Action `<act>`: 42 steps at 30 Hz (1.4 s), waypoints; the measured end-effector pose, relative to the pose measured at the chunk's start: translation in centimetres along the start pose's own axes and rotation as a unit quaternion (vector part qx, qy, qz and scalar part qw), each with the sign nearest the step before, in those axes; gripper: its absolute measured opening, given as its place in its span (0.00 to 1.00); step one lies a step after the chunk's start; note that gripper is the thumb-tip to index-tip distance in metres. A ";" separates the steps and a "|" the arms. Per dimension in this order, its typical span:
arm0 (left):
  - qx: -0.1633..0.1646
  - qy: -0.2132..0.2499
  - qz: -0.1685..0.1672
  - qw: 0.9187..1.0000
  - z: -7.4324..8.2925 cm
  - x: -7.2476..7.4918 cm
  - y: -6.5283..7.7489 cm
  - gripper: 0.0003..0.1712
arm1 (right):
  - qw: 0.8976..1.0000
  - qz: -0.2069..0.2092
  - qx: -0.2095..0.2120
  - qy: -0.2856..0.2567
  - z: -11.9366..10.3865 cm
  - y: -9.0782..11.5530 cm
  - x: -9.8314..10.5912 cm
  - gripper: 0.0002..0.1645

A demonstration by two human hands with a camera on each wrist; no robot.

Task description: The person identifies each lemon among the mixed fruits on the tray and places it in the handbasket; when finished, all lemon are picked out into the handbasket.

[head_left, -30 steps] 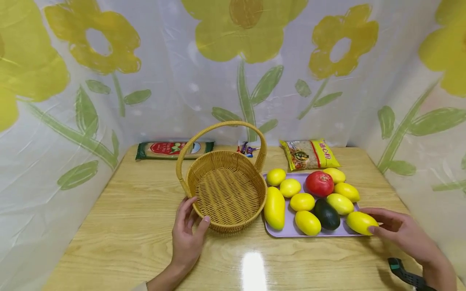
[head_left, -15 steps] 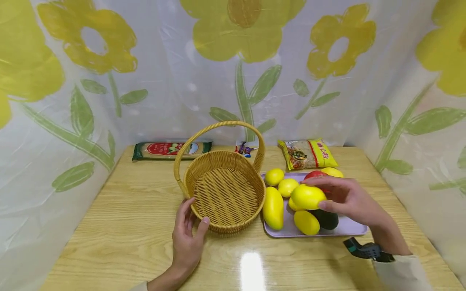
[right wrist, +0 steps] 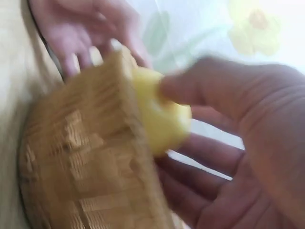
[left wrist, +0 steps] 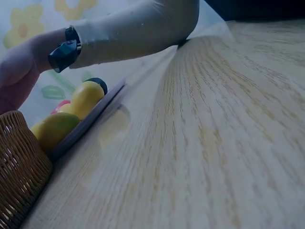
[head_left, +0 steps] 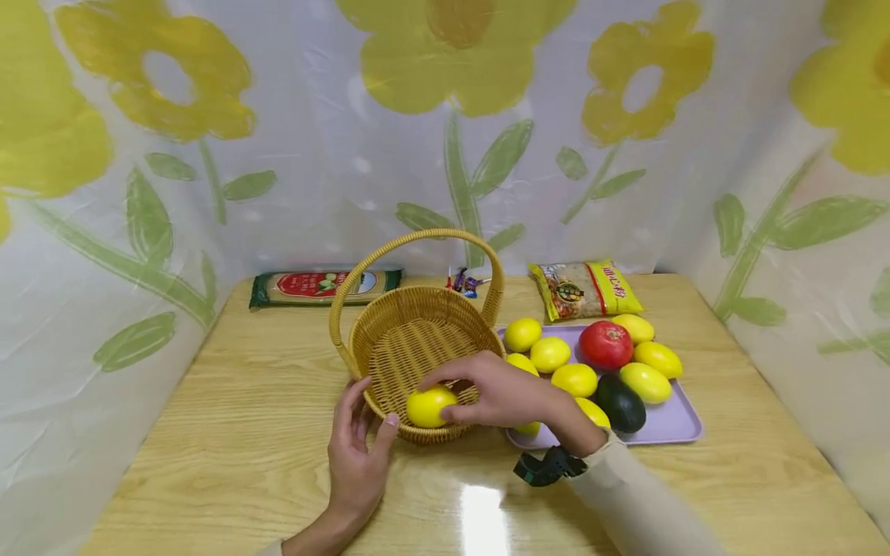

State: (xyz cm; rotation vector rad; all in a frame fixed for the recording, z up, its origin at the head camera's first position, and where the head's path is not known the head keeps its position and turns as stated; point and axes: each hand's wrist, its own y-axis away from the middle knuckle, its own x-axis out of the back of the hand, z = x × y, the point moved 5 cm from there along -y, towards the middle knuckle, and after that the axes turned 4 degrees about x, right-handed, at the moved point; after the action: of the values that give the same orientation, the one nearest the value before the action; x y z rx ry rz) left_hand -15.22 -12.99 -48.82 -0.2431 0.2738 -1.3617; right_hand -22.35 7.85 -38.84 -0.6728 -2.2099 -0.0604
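In the head view my right hand (head_left: 497, 394) holds a yellow lemon (head_left: 427, 407) low inside the wicker basket (head_left: 417, 340), by its near wall. The right wrist view, blurred, has the lemon (right wrist: 164, 112) between thumb and fingers at the rim. My left hand (head_left: 358, 448) grips the basket's near left side, thumb at the rim. Right of the basket lies a lilac tray (head_left: 677, 432) bearing several lemons (head_left: 645, 384), a red pomegranate (head_left: 606, 345) and a dark green avocado (head_left: 621, 403). My right forearm partly hides the tray's near left fruit.
Behind the basket a green-ended noodle pack (head_left: 323, 287) and small wrapped candies (head_left: 467, 283) lie along the table's back edge. A yellow bag of macaroni (head_left: 587, 289) lies behind the tray. The arched basket handle (head_left: 424, 233) rises above the bowl. A flowered curtain encloses the table.
My right hand has carried the lemon from the tray's near right corner leftward across the tray and down into the basket. My left hand has stayed at the basket's side.
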 end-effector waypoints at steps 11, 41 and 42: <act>0.000 0.003 0.010 1.000 -0.3 0.1 0.0 0.38 | 0.985 0.150 -0.016 -0.083 3.3 7.8 4.5 0.22; 0.010 -0.008 0.009 1.000 -0.3 0.1 -0.1 0.37 | 0.882 0.354 -0.287 0.122 14.5 29.5 10.7 0.29; 0.010 -0.009 0.009 1.000 -0.3 0.1 -0.1 0.37 | 0.880 0.353 -0.290 0.127 14.5 29.5 10.7 0.29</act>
State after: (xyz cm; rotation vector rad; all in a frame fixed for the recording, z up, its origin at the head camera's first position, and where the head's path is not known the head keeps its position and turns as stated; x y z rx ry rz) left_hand -15.43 -13.08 -49.06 -0.2363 0.2468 -1.3440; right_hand -23.81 41.66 -46.02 -1.6662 -1.5654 -0.4208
